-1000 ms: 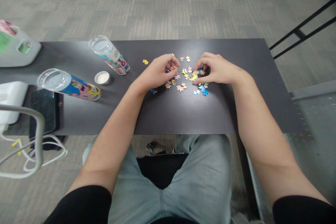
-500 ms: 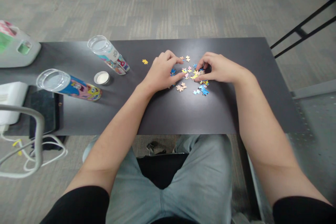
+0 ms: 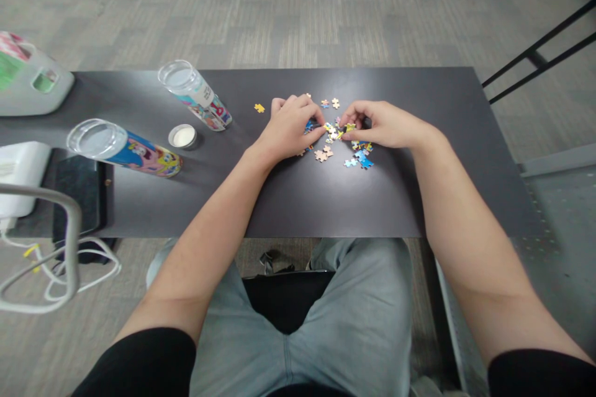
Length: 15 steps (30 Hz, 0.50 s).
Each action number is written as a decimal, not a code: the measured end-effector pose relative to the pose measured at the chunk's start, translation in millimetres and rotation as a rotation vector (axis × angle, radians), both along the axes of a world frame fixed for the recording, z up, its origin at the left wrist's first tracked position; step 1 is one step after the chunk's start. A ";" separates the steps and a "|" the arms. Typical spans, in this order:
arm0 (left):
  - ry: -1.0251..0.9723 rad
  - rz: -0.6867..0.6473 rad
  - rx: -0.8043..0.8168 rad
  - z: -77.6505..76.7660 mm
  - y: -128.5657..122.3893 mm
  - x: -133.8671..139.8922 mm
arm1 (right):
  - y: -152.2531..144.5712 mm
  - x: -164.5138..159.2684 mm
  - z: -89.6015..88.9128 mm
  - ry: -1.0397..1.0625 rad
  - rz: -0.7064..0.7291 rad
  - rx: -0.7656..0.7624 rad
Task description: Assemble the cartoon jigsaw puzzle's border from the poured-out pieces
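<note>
At the left of the worktop (image 3: pixel 284 211), a clear-topped tube with a cartoon print (image 3: pixel 151 152) stands near a second printed tube (image 3: pixel 208 104), with a small white tub (image 3: pixel 182 136) between them. A lone yellow piece (image 3: pixel 259 108) lies face up to the right of these, apart from the rest.

Next comes the left hand (image 3: pixel 293 130), its fingers curled over blue pieces (image 3: pixel 308 127), the thumb and forefinger nearly meeting at a yellow cluster (image 3: pixel 333 132). I cannot tell whether they grip it or only rest against it. Just below lie tan pieces (image 3: pixel 321 154), plain and knobbed, perhaps seen from the back.

The cluster sits on the worktop directly between the two sets of fingertips, right of the left hand and left of the right hand (image 3: pixel 379 125), about equally near to both. It is small, bright and yellow with paler patches; its long axis is too small to make out.

The right hand's thumb and forefinger close in from the other side; a firm pinch cannot be confirmed. Below it, glossy blue pieces (image 3: pixel 364 160) overlap or join.
</note>
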<state>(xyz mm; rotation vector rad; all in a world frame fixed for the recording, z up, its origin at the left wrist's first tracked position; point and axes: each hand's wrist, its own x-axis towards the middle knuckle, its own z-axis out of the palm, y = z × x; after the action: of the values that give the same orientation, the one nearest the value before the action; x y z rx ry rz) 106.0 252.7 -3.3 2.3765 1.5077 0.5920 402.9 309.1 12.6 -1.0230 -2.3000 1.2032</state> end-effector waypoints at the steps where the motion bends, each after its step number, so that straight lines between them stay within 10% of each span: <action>1: -0.005 0.013 0.011 -1.6 1.2 -1.2 | -0.1 -0.9 -0.8 0.022 0.001 -0.001; 15: -0.176 -0.014 -0.011 9.0 -5.6 15.6 | -3.3 -16.2 -5.8 0.273 -0.095 0.053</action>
<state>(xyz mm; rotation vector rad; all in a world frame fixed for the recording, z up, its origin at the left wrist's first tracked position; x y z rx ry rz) 121.6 247.1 5.7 2.2587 1.4135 0.7663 386.7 305.8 6.8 -0.8788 -2.0389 1.1592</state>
